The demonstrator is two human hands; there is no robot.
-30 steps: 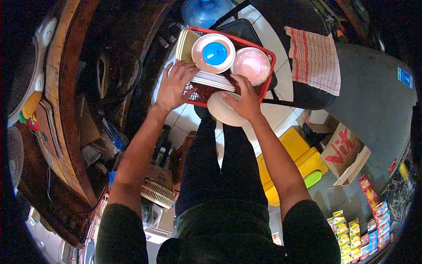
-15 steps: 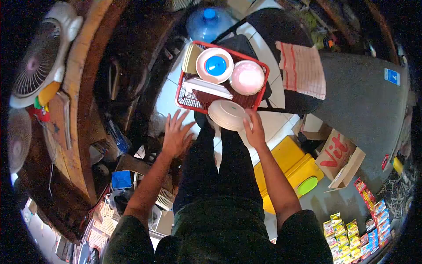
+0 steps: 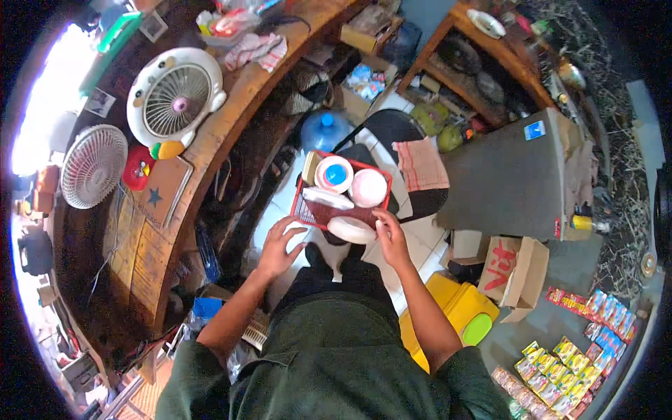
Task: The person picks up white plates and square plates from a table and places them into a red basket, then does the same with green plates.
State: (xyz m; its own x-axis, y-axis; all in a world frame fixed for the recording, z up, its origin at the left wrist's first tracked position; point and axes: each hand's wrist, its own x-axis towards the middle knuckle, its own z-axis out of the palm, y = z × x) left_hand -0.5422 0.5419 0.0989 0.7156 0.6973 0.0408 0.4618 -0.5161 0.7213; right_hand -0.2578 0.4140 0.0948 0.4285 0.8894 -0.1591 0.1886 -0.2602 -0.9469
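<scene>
A stack of white plates [image 3: 351, 229] is at the near edge of a red plastic basket [image 3: 386, 183], tilted. My right hand [image 3: 393, 236] grips its right rim, thumb and fingers at the edge. My left hand [image 3: 280, 250] is open, fingers spread, by the basket's near left corner and apart from the plates. Inside the basket are a pale bowl [image 3: 321, 179] with a blue round piece [image 3: 336, 174] in its middle, a pinkish-white bowl stack [image 3: 368, 187], flat white dishes [image 3: 329, 198] and a beige container [image 3: 310, 168].
Behind the basket stands a blue water jug [image 3: 326, 131]. A striped cloth [image 3: 420, 164] lies on a black seat [image 3: 427, 203]. To the right are a yellow container [image 3: 437, 297] and cardboard box [image 3: 514, 276]. Fans [image 3: 175, 101] stand on the wooden counter [image 3: 210, 164] at left.
My view has swung upward and shows more of the room. My right hand still has the plate stack at the basket's near edge. My left hand stays open near the corner.
</scene>
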